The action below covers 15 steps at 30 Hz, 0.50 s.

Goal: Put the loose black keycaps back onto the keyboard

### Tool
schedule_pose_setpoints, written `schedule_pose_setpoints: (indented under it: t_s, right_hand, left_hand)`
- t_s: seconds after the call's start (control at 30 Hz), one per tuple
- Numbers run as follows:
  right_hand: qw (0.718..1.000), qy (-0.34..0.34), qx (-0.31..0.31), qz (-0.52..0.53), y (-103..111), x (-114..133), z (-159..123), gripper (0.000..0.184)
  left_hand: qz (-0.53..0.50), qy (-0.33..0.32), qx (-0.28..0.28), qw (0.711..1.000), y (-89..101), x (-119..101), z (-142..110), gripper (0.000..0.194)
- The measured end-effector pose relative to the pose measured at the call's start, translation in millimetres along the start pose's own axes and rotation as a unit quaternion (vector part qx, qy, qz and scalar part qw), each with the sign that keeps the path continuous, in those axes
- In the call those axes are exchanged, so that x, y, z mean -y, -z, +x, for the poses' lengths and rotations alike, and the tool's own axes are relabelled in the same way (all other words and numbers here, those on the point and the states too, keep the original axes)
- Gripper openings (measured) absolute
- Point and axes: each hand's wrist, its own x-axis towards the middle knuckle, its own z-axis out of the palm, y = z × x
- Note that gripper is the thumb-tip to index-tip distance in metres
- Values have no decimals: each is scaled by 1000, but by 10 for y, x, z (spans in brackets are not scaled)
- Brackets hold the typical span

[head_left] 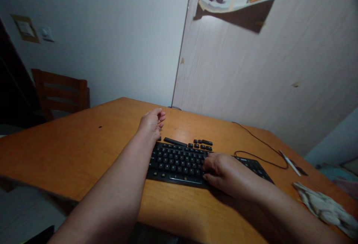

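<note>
A black keyboard (179, 158) lies on the wooden table, with bare spots in its bottom row where keycaps are off. Behind it rest a loose space bar (175, 141) and several small loose keycaps (197, 146). My left hand (153, 122) is past the keyboard's far left corner, above the tabletop, its fingers curled inward; whatever they may hold is hidden. Over the right part of the main keys is my right hand (219, 167), fingers bent and thumb close to them at the keys. What lies between those fingertips cannot be made out.
The table (92, 147) stands against a wall. A black cable (260, 139) loops across its right side near a white stick-like object (290, 162). A crumpled cloth (327, 206) lies at the right edge. A wooden chair (61, 91) stands at the far left.
</note>
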Motion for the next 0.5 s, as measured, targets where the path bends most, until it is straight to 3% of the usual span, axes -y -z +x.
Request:
schedule_pose_setpoints:
  t_s: [0.27, 0.5]
  right_hand:
    - [1000, -11, 24, -12, 19, 76, 5, 11]
    - [999, -8, 11, -46, -51, 126, 6, 16]
  left_hand:
    - [-3, 8, 0, 1000, 3, 7, -8, 11]
    - [0, 6, -9, 1000, -6, 25, -8, 8]
